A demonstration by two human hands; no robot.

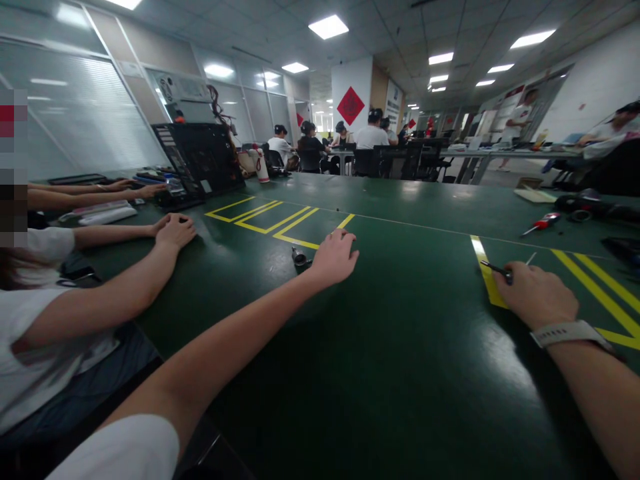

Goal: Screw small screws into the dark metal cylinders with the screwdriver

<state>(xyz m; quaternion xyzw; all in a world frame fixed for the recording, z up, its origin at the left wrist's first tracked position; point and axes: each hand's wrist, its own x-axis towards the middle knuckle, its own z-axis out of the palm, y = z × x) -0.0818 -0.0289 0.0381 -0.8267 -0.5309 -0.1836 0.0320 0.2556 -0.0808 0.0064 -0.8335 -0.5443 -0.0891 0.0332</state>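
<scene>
White sleeve point(127, 450) nearest; from it the left arm point(220, 353) extends over the green table point(400, 347) to the left hand point(336, 257), loosely open, nothing seen in it, just beside a small metal part point(299, 258). Right hand point(543, 293), strap point(567, 332) at wrist, curls over a dark tool point(506, 274) by a yellow strip point(481, 257); fingertips hidden, firmness of grip cannot be told.

Dk metal cyl. part point(299, 257) on grn table point(400, 360), slim blk tool point(497, 270) in R hand point(544, 293).
</scene>
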